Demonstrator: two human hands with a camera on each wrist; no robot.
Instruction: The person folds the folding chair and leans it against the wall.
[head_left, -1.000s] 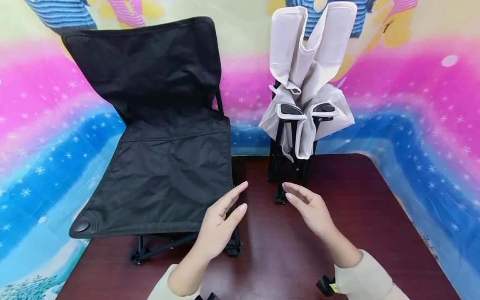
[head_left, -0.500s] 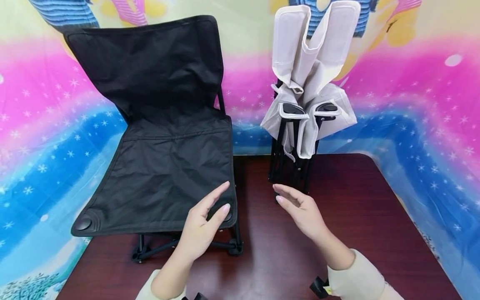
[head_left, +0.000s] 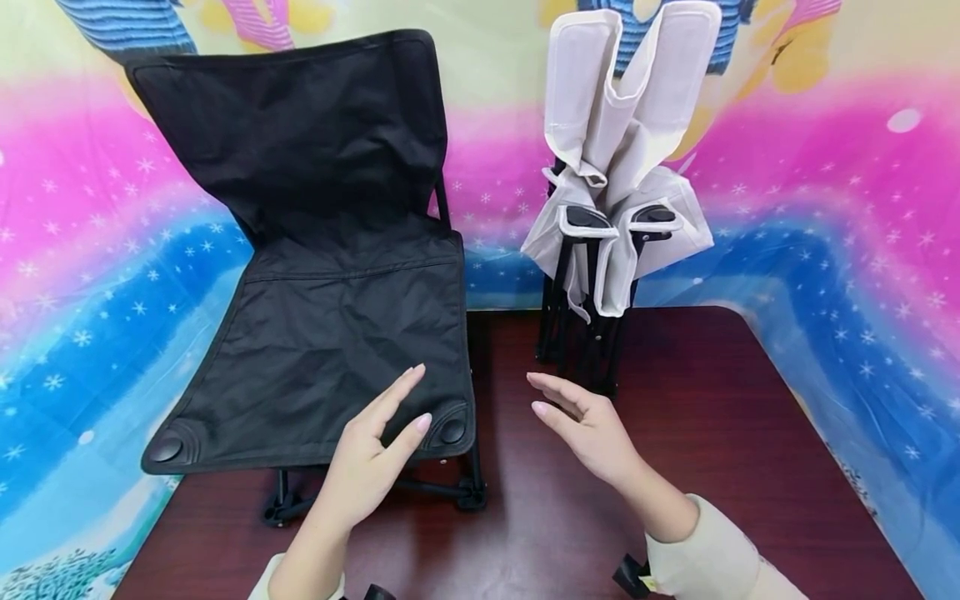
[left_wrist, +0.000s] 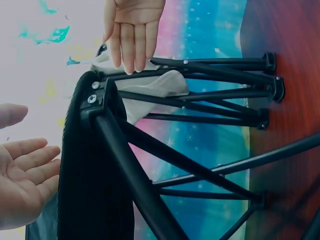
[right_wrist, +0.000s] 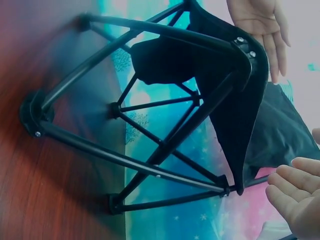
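A black folding camp chair (head_left: 352, 342) stands unfolded on the left of the dark red table (head_left: 540, 533). My left hand (head_left: 363, 462) hovers over the front right part of its seat, fingers straight and thumb apart, holding nothing. The left wrist view shows the chair's metal frame (left_wrist: 137, 175) close by. My right hand (head_left: 588, 429) is held in the air right of the black chair, palm facing the other hand, fingers extended. Behind it a white folding chair (head_left: 626, 142) stands upright and folded, its fabric bunched between black legs (head_left: 558, 300).
Colourful printed cloth (head_left: 847, 275) with snowflakes hangs behind and beside the table. The two chairs stand side by side near the back, with a gap of table between them. Cream sleeves (head_left: 708, 546) cover the forearms, and a black wrist device (head_left: 630, 575) shows under the right one.
Both hands have moved left, the left hand farther, from the chair's right front corner to over its seat. The gap between the hands has widened. Both chairs stay put.
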